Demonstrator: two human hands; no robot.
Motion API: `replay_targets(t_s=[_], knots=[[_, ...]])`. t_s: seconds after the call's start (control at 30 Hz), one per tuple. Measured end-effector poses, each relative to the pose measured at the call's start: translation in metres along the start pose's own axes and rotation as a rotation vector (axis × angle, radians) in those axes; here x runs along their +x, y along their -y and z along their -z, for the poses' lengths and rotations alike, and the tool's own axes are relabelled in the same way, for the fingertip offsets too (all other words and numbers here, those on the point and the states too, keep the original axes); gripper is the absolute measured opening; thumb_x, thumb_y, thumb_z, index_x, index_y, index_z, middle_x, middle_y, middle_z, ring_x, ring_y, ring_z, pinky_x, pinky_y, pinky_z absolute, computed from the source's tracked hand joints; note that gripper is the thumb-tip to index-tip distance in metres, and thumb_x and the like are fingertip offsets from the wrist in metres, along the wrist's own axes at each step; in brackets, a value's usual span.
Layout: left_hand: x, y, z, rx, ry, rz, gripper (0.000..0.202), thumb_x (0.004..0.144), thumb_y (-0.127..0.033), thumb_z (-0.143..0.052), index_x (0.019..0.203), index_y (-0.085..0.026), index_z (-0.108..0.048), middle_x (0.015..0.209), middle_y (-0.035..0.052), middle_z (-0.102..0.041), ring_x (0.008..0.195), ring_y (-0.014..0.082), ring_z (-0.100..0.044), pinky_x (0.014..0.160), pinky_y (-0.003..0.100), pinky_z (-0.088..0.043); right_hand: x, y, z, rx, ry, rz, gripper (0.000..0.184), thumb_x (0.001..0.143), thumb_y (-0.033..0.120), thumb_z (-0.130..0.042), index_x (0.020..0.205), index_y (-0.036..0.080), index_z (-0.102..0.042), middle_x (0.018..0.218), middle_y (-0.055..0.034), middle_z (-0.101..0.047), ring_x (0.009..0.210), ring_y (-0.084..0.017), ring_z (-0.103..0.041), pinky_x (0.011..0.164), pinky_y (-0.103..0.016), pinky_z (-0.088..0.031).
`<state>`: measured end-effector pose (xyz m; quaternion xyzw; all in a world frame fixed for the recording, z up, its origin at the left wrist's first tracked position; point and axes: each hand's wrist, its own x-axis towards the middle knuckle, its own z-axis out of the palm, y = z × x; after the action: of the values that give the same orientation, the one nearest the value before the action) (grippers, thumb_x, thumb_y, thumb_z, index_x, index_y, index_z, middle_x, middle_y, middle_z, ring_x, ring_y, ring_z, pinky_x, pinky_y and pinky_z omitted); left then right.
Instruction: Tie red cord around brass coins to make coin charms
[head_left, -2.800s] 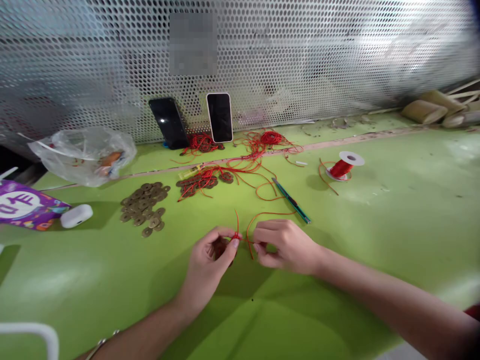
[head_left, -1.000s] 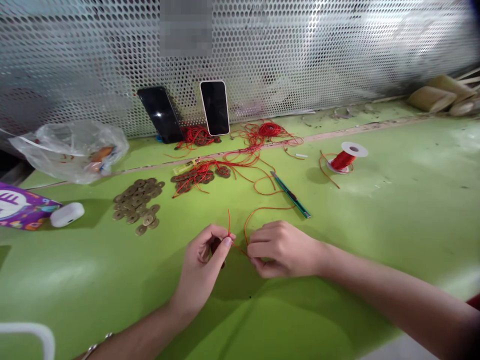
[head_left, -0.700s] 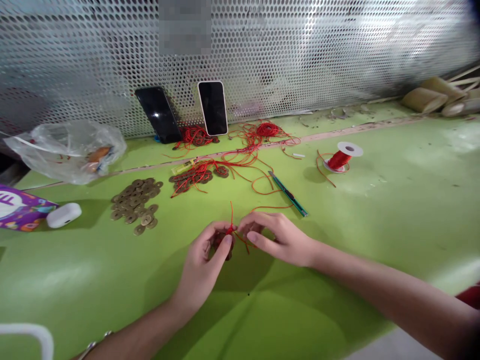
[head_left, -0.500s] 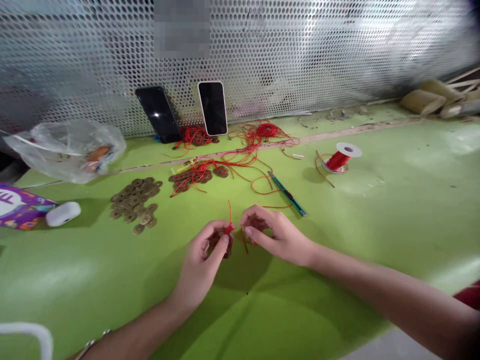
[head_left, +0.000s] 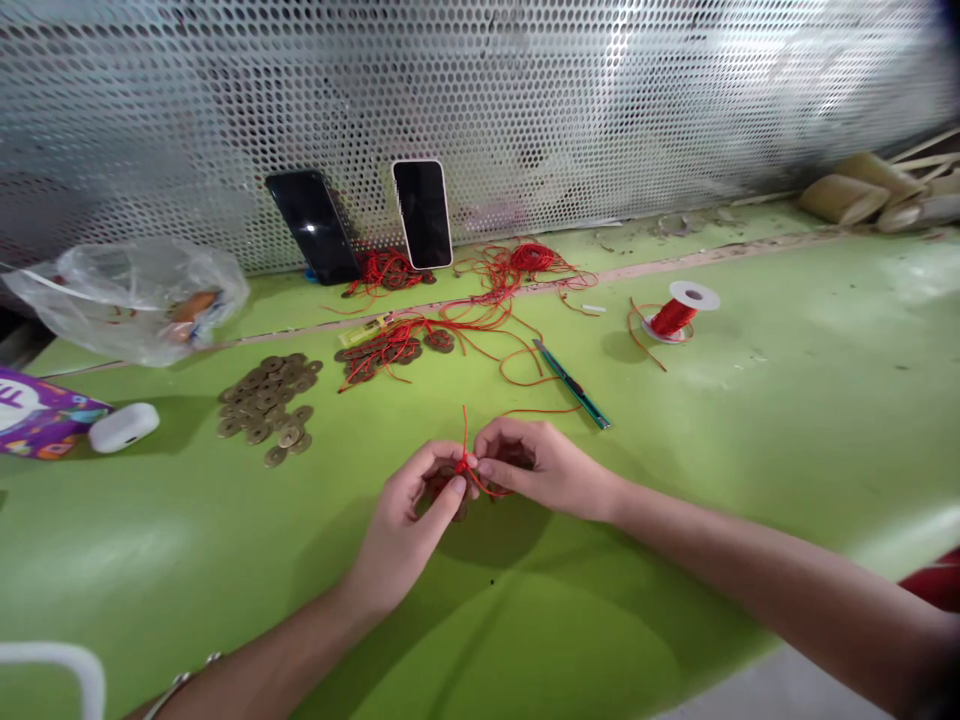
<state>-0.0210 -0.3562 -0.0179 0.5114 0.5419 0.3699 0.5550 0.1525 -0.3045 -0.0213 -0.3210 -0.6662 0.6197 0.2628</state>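
Note:
My left hand (head_left: 412, 520) pinches a red knotted cord (head_left: 462, 467) between thumb and forefinger. Partly hidden under its fingers are brownish round coins (head_left: 460, 512). One cord end stands up above the knot. My right hand (head_left: 536, 468) is closed just beside it, thumb and forefinger pinching the cord close to the knot. A length of cord loops below the right fingers. Beyond the hands lie a green utility knife (head_left: 574, 385) and a bunch of coins strung with red cord (head_left: 382, 355).
Loose holed coins (head_left: 266, 400) are heaped at left. A spool of red cord (head_left: 673, 316) stands at right. Two phones (head_left: 313, 228) lean on the perforated metal panel (head_left: 525, 100). A plastic bag (head_left: 127, 300), a white case (head_left: 124, 428) and a purple packet (head_left: 45, 415) lie left.
My right hand has moved slightly left to the knot and now pinches cord beside it. The upright cord end has shifted a little to the right with my left hand.

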Motion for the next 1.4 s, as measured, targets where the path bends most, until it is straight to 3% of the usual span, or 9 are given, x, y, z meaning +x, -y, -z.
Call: replay_targets(t_s=[0.17, 0.37, 0.53, 0.7, 1.23, 1.4], knots=[[-0.0007, -0.0005, -0.0011, 0.016, 0.002, -0.013, 0.01, 0.084, -0.026, -0.053, 0.092, -0.021, -0.053, 0.079, 0.0005, -0.059, 0.074, 0.0143, -0.057, 0.061, 0.023, -0.044, -0.0005, -0.0018, 0.0019, -0.007, 0.027, 0.014, 0.012, 0.085, 0.027, -0.054, 0.085, 0.016, -0.051, 0.069, -0.0003, -0.057, 0.06, -0.01, -0.052, 0.058, -0.022, -0.043], [-0.0002, 0.0005, -0.0021, 0.001, 0.004, -0.003, 0.022, 0.085, -0.027, -0.054, 0.104, -0.023, -0.045, 0.077, -0.0005, -0.06, 0.072, 0.014, -0.057, 0.062, 0.024, -0.043, -0.0013, -0.0031, 0.0033, 0.029, 0.015, 0.014, 0.006, 0.084, 0.021, -0.051, 0.082, 0.016, -0.048, 0.066, 0.0009, -0.054, 0.058, -0.009, -0.051, 0.056, -0.021, -0.042], [-0.0021, 0.0007, -0.0022, -0.004, -0.032, 0.002, 0.016, 0.085, -0.029, -0.054, 0.095, -0.023, -0.043, 0.075, -0.0024, -0.058, 0.069, 0.0119, -0.053, 0.059, 0.023, -0.041, 0.0003, -0.0017, 0.002, 0.02, -0.013, 0.0, 0.014, 0.087, 0.029, -0.05, 0.091, 0.015, -0.051, 0.069, -0.0001, -0.057, 0.059, -0.01, -0.053, 0.056, -0.022, -0.043], [-0.0025, 0.0005, -0.0024, 0.034, -0.032, -0.01, 0.012, 0.086, -0.031, -0.052, 0.086, -0.022, -0.045, 0.072, -0.0034, -0.055, 0.065, 0.0107, -0.051, 0.055, 0.021, -0.038, 0.0004, -0.0009, 0.0021, -0.01, 0.014, -0.009, 0.019, 0.088, 0.032, -0.052, 0.08, 0.015, -0.053, 0.066, 0.0003, -0.057, 0.057, -0.009, -0.051, 0.055, -0.02, -0.042], [-0.0003, -0.0014, -0.0035, 0.096, -0.054, -0.049, 0.009, 0.084, -0.029, -0.054, 0.084, -0.02, -0.051, 0.069, -0.0022, -0.057, 0.064, 0.012, -0.054, 0.057, 0.023, -0.04, -0.0005, -0.0035, 0.0027, 0.097, -0.006, 0.018, 0.029, 0.087, 0.044, -0.053, 0.081, 0.016, -0.05, 0.067, 0.0007, -0.056, 0.057, -0.009, -0.052, 0.056, -0.021, -0.044], [-0.0008, -0.0027, -0.004, 0.126, -0.054, -0.052, 0.008, 0.085, -0.028, -0.053, 0.086, -0.021, -0.052, 0.071, -0.0021, -0.058, 0.066, 0.0122, -0.054, 0.058, 0.023, -0.04, -0.0008, -0.0015, 0.0047, 0.132, -0.005, -0.008, 0.037, 0.093, 0.048, -0.039, 0.08, 0.015, -0.051, 0.068, -0.001, -0.057, 0.059, -0.01, -0.053, 0.058, -0.022, -0.045]])
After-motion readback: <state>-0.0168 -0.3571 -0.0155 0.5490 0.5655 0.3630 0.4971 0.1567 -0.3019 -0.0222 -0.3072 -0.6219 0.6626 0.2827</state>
